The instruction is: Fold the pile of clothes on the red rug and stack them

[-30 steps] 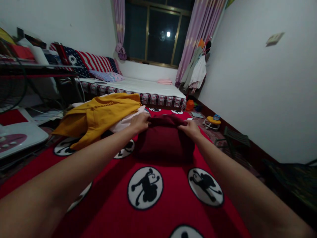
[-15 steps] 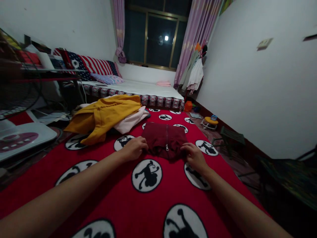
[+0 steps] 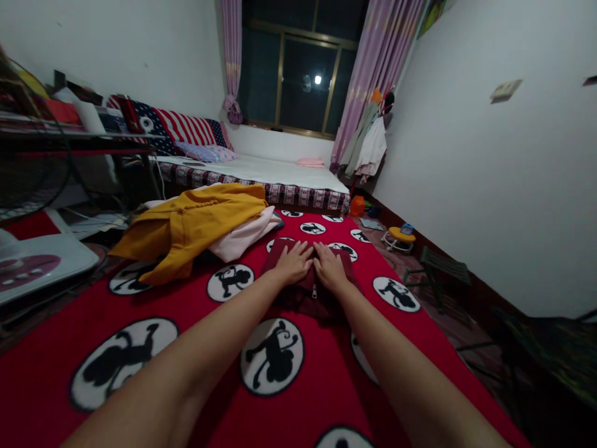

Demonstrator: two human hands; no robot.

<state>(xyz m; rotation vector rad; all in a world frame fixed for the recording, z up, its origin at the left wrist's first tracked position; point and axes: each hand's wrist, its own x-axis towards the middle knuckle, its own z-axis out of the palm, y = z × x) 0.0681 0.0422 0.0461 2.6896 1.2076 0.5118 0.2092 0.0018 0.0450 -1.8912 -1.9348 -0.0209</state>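
A folded maroon zip-up jacket (image 3: 298,300) lies on the red blanket (image 3: 214,354) with black monkey figures in white ovals. My left hand (image 3: 295,262) rests flat on the jacket's upper middle, fingers stretched forward. Beside it, just across the zip line, my right hand (image 3: 329,266) lies flat too, its fingers out. The fingertips of both hands nearly meet. Below them the silver zip pull shows, while much of the jacket is covered by my hands and forearms.
Left of the jacket is a heap of clothes with a mustard-yellow garment (image 3: 186,224) over a pale pink one (image 3: 245,235). A bed (image 3: 261,163) stands under the window. Along the right wall are a small yellow stool (image 3: 401,235) and a dark folding stool (image 3: 441,267).
Both hands have left the jacket's near side corners and moved inward and forward onto its middle. Their curled fingers are now stretched flat. The view has shifted slightly.
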